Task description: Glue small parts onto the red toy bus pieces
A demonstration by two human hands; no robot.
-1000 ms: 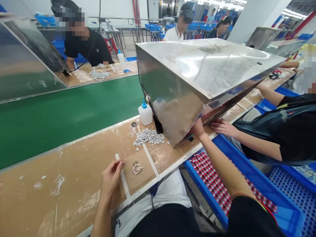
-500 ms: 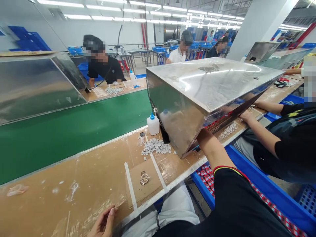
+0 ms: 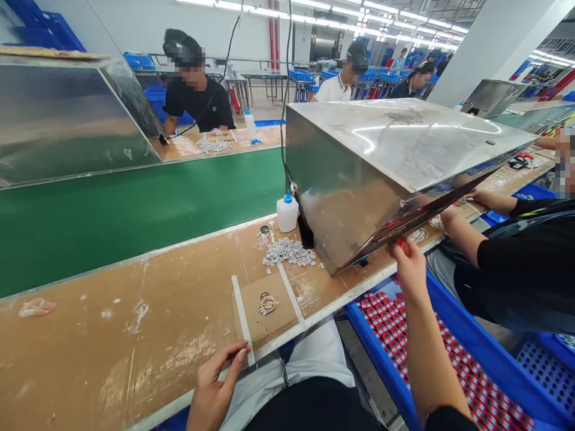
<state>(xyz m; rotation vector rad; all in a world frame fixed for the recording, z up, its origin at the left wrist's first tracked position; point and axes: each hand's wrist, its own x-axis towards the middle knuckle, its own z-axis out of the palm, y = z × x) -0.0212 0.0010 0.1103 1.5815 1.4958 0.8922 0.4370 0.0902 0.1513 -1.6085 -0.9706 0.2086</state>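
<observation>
My right hand (image 3: 409,266) is closed in a pinch on a small red piece (image 3: 401,243), just outside the lower front edge of a metal hood (image 3: 354,197). My left hand (image 3: 218,380) is at the bench's front edge, loosely curled, with thumb and forefinger a little apart and nothing visible between them. Its fingertips are beside a white tape strip (image 3: 243,320) on a cardboard pad (image 3: 258,326). On that pad lies a small ring-shaped metal item (image 3: 266,304). A blue crate (image 3: 375,365) below my right arm holds many red pieces in rows.
Small grey tiles (image 3: 290,252) are heaped by the hood, near a white bottle (image 3: 287,213) with a blue cap. A green belt (image 3: 202,191) runs behind the bench. A co-worker's arm (image 3: 462,233) reaches under the hood at right. Another person (image 3: 197,99) sits across the belt.
My right hand has come out from under the hood with the small red piece. My left hand has moved right and up, closer to the tape strip. The view has shifted.
</observation>
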